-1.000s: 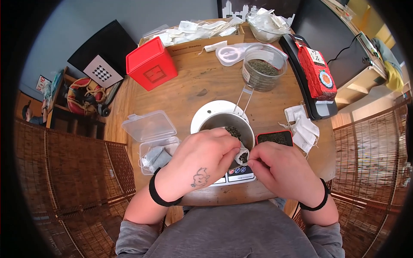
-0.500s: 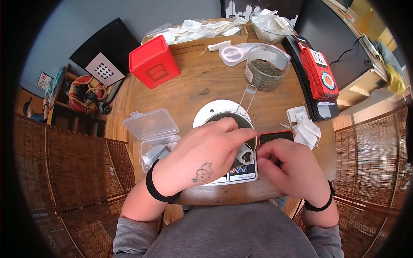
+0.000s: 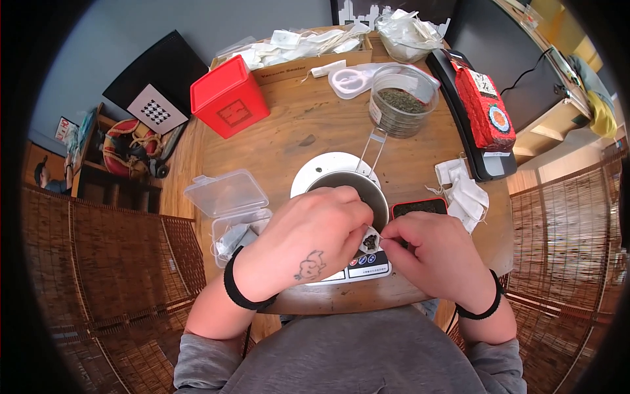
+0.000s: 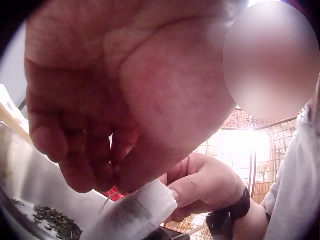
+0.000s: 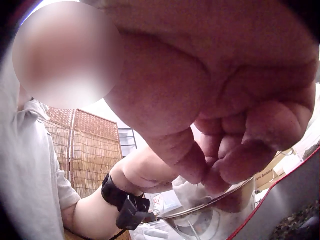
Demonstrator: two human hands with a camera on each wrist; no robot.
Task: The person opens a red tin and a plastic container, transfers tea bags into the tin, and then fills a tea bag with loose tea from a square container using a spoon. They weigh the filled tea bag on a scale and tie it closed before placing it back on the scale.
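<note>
A small white bag point(image 3: 370, 241) with dark dried leaves at its mouth is held between the hands, over the near rim of a metal pot point(image 3: 375, 197). My left hand point(image 3: 305, 236) pinches the bag's left edge; in the left wrist view the bag point(image 4: 135, 212) hangs under the fingertips of the left hand point(image 4: 115, 100), above loose leaves point(image 4: 55, 220). With thumb and forefinger, my right hand point(image 3: 440, 256) pinches the bag's right side. The right wrist view shows the right hand point(image 5: 215, 95) with thumb and fingertips together. The pot stands on a white scale point(image 3: 377, 268).
Right of the pot lies a red-rimmed tray point(image 3: 420, 206) of leaves, beside white bags point(image 3: 464, 197). An open plastic box point(image 3: 226, 194) is at left. Farther back stand a red container point(image 3: 230, 98), a tub of leaves point(image 3: 402, 105), a carton point(image 3: 308, 67) and a red packet point(image 3: 484, 108).
Half a second ago the right hand was apart from the bag; it has moved left and pinches its edge again. The left hand has shifted slightly down and left from over the pot.
</note>
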